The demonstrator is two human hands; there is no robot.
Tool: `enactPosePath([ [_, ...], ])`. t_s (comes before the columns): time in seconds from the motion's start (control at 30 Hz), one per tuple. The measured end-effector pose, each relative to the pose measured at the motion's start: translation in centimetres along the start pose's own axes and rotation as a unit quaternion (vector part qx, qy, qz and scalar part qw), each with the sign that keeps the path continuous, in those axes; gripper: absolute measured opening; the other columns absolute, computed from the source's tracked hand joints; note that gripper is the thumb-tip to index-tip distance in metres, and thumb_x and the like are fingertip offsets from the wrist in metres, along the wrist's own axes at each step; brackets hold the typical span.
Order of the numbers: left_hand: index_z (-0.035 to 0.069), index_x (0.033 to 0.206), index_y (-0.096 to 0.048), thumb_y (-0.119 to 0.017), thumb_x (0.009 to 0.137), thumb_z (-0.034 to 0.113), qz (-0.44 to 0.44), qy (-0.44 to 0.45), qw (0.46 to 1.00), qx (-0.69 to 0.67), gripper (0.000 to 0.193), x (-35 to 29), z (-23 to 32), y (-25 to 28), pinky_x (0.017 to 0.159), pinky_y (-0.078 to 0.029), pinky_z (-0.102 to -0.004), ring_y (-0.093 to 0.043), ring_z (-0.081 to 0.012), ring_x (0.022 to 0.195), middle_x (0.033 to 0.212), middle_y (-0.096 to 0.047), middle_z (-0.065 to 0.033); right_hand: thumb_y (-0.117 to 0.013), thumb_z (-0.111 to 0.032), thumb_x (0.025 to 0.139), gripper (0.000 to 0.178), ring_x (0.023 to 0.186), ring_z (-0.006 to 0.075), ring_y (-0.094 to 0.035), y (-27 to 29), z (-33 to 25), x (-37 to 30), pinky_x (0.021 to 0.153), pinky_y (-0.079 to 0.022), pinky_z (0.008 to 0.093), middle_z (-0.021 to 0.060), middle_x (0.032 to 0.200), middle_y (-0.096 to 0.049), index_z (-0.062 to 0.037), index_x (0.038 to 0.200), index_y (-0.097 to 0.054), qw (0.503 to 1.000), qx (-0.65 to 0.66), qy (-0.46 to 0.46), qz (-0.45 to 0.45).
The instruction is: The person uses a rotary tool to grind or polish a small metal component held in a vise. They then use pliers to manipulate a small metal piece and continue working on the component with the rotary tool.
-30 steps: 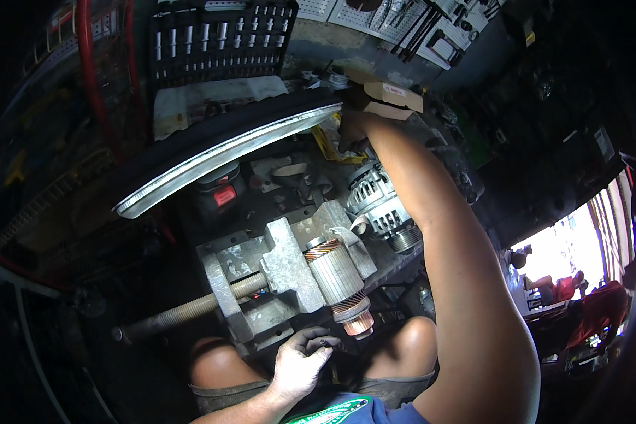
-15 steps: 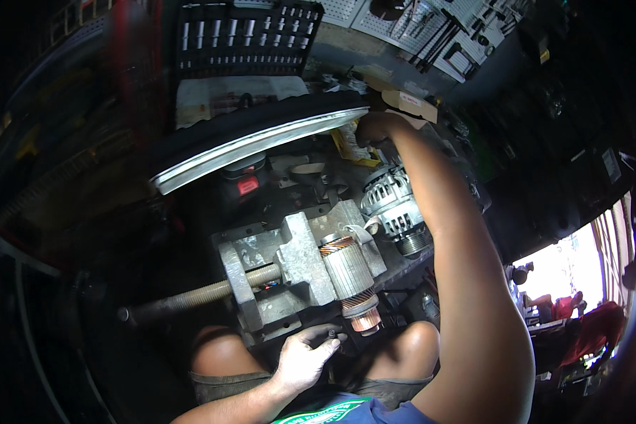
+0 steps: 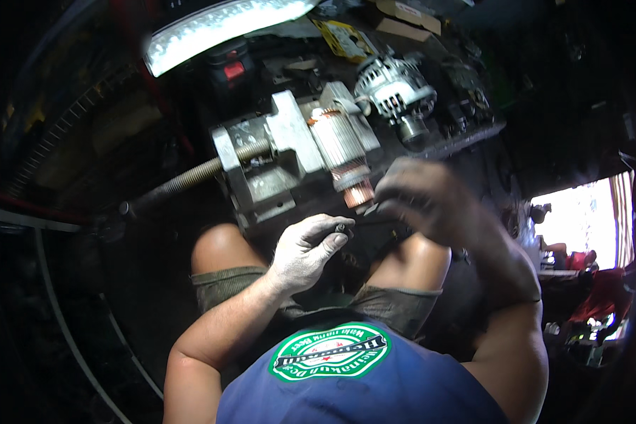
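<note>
My left hand [image 3: 305, 252] is closed in front of the vise, pinching a small dark cylindrical piece [image 3: 340, 228] between thumb and fingers. An armature [image 3: 339, 141] with copper windings and a copper commutator [image 3: 359, 196] is clamped in the grey metal vise [image 3: 297, 138], its commutator end tilted toward me. Just right of that end is my right hand [image 3: 427, 201], smeared by motion. Its fingertips come close to the shaft end; whether they hold anything is unclear.
A silver alternator [image 3: 396, 88] stands right of the vise, with a yellow container [image 3: 345, 39] behind it. The vise's long threaded screw [image 3: 191, 175] juts out left. A bright lamp [image 3: 226, 32] hangs across the back, over a dark tool with a red patch [image 3: 234, 71].
My right hand has come back from the yellow container at the rear to the commutator end. My left hand keeps its pinch on the small piece. The view has tilted down toward my lap.
</note>
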State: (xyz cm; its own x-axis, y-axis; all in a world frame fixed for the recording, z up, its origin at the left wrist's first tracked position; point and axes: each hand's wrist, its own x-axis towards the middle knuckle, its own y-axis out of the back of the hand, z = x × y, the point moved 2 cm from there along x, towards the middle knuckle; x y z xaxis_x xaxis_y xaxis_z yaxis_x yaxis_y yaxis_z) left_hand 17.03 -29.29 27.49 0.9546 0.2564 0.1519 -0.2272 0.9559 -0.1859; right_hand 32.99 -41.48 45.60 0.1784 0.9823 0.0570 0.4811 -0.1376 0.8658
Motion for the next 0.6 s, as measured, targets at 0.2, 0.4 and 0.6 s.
enactPosePath([
  [0.2, -0.002, 0.116, -0.072, -0.071, 0.101, 0.002, -0.036, -0.051, 0.998, -0.018, 0.016, -2.7, 0.0, -3.2, 0.090, -0.054, -0.0285, -0.068, -0.0153, 0.099, 0.105, -0.070, -0.0089, -0.078, -0.003, 0.089, 0.019, 0.089, 0.0343, -0.068, -4.6, -2.2, -7.4, 0.077, -0.055, 0.0441, 0.0148, 0.097, -0.066, -0.0008, 0.105, -0.069, 0.995, 0.051, -0.043, 0.070],
  [0.4, -0.002, 0.114, -0.071, -0.070, 0.099, -0.001, -0.051, -0.065, 0.997, 0.013, 0.015, -5.1, -0.4, -6.1, 0.083, -0.052, -0.0308, -0.066, -0.0188, 0.091, 0.099, -0.068, -0.0097, -0.077, -0.004, 0.089, 0.020, 0.092, 0.0355, -0.068, -6.0, -3.3, -11.1, 0.079, -0.055, 0.0447, 0.0155, 0.100, -0.066, 0.0000, 0.106, -0.069, 0.994, 0.066, -0.032, 0.083],
  [0.6, -0.003, 0.114, -0.070, -0.067, 0.100, -0.005, -0.052, -0.064, 0.995, 0.052, 0.014, -6.0, 0.0, -7.8, 0.085, -0.053, -0.0289, -0.065, -0.0155, 0.092, 0.101, -0.067, -0.0085, -0.078, -0.006, 0.088, 0.022, 0.094, 0.0367, -0.067, -5.9, -3.4, -13.1, 0.081, -0.056, 0.0453, 0.0157, 0.099, -0.065, 0.0000, 0.106, -0.068, 0.997, 0.027, -0.017, 0.068],
])
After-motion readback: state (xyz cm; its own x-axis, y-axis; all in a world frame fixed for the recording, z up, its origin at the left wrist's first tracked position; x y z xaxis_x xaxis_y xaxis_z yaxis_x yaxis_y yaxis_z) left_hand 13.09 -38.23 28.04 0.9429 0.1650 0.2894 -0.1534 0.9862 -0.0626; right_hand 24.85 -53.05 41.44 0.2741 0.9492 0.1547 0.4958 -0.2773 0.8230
